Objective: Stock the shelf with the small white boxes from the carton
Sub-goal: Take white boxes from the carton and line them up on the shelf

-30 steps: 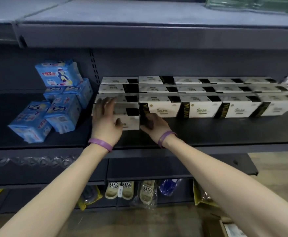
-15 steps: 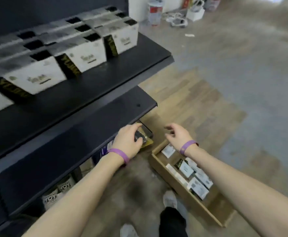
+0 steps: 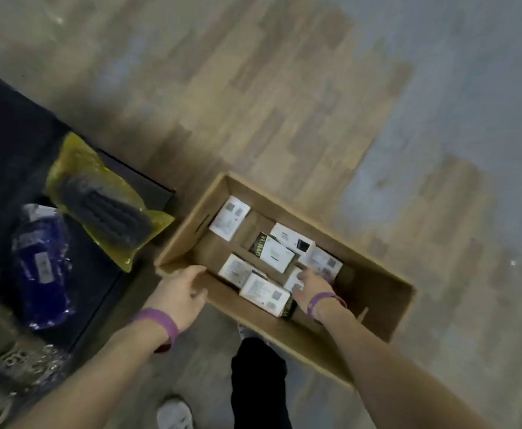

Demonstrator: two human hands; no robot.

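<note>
A brown cardboard carton (image 3: 374, 292) stands open on the floor below me. Several small white boxes (image 3: 276, 253) with black panels lie loose on its bottom. My left hand (image 3: 180, 292) rests on the carton's near left corner, fingers lying over the rim. My right hand (image 3: 310, 284) reaches down inside the carton, its fingers touching a white box (image 3: 293, 281) that it partly hides; whether they grip it is blurred. Both wrists carry purple bands.
A dark low shelf (image 3: 2, 144) fills the left side, bearing a yellow bag with a dark slipper (image 3: 105, 199), a blue bagged item (image 3: 41, 264) and pale sandals (image 3: 12, 363). Wooden and grey floor (image 3: 284, 88) lies beyond the carton. My dark trouser leg and white shoe (image 3: 174, 414) are below.
My view dropped from the stocked shelf to the carton on the floor. My left hand moved from the low shelf's edge to the carton's corner; my right hand went down among the boxes.
</note>
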